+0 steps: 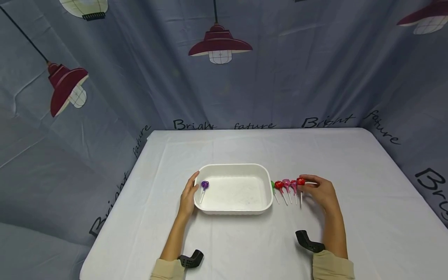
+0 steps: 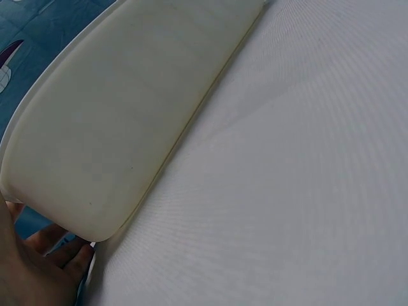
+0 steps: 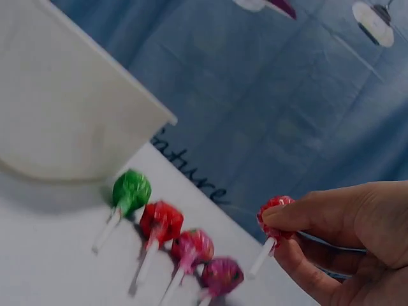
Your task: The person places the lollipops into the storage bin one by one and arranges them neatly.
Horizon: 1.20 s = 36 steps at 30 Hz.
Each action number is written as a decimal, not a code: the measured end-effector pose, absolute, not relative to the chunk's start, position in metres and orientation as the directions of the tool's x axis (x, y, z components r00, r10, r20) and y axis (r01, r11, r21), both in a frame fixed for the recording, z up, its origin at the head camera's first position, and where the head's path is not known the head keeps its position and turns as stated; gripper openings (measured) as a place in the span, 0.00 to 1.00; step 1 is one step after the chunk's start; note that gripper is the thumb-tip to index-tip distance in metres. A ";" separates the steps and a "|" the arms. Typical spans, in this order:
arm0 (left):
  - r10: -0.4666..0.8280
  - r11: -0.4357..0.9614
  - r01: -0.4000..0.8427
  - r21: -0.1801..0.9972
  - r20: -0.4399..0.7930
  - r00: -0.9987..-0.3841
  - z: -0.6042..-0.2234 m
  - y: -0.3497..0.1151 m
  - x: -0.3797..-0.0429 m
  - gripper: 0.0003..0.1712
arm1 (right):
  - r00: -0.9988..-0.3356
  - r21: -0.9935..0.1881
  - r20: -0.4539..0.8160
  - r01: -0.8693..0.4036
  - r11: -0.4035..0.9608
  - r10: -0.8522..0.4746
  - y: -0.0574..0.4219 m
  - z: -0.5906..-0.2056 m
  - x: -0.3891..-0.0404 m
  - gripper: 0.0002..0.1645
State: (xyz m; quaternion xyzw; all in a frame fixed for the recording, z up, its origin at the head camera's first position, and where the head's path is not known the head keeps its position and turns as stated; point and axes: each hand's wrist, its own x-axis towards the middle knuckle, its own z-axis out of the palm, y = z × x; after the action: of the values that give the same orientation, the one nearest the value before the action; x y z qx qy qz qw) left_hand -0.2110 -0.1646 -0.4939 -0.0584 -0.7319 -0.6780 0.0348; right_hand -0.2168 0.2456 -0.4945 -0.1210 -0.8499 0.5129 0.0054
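On the table (image 1: 241, 245), somewhat nearer its left edge than its right, a white tray (image 1: 241, 190) is set with its long sides along the far edge. The tray's left end is held by the left hand (image 1: 188, 197): the thumb is placed at the rim, and the fingers are rested against the outer wall. Inside, by the left edge, a purple lolly (image 1: 205, 184) is laid, its stick pointed towards the near left corner.

Beyond the tray's right edge, a row is formed, from left to right, by a green lolly (image 3: 132, 192), a red lolly (image 3: 161, 222), a pink lolly (image 3: 193, 248) and a magenta lolly (image 3: 222, 275), all with sticks turned towards the table's near side. At the row's right end, the head of a second red one, the held lolly (image 3: 273, 205), is pinched between thumb and forefinger of the right hand (image 1: 322, 193), its stick hung downward; whether the table is touched by it cannot be told.

Behind the far edge, a grey-blue curtain (image 1: 280, 85) is hung, printed with red lamps (image 1: 220, 41) and black lettering (image 1: 194, 125).
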 end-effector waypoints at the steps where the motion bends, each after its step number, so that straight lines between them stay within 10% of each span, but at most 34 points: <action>1: 0.037 0.078 0.127 0.989 0.125 -0.991 -0.492 -0.164 -0.211 0.26 | -0.973 -0.885 -0.099 0.183 0.428 0.210 0.246 -0.498 -0.221 0.31; 8: 0.040 0.080 0.112 0.990 0.109 -0.993 -0.489 -0.166 -0.211 0.26 | -0.982 -0.922 0.067 0.008 0.387 0.179 0.248 -0.539 -0.267 0.29; 13: 0.037 0.084 0.116 0.990 0.113 -0.993 -0.488 -0.166 -0.211 0.26 | -0.993 -0.947 0.092 -0.064 0.314 0.076 0.210 -0.491 -0.265 0.28; 20: 0.027 0.092 0.129 0.987 0.127 -0.992 -0.488 -0.165 -0.212 0.25 | -0.998 -0.972 0.049 -0.059 0.225 -0.048 0.139 -0.406 -0.243 0.27; 36: 0.023 0.067 0.146 0.987 0.145 -0.989 -0.493 -0.164 -0.212 0.25 | -0.988 -0.993 -0.068 0.053 0.110 -0.142 0.046 -0.428 -0.265 0.22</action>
State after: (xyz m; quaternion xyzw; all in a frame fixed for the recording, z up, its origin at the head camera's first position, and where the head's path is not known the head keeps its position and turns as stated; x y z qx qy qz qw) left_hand -0.2122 -0.1645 -0.4932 -0.0577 -0.7290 -0.6805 0.0453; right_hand -0.2650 0.0459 -0.4278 0.0299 -0.7414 0.6664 -0.0730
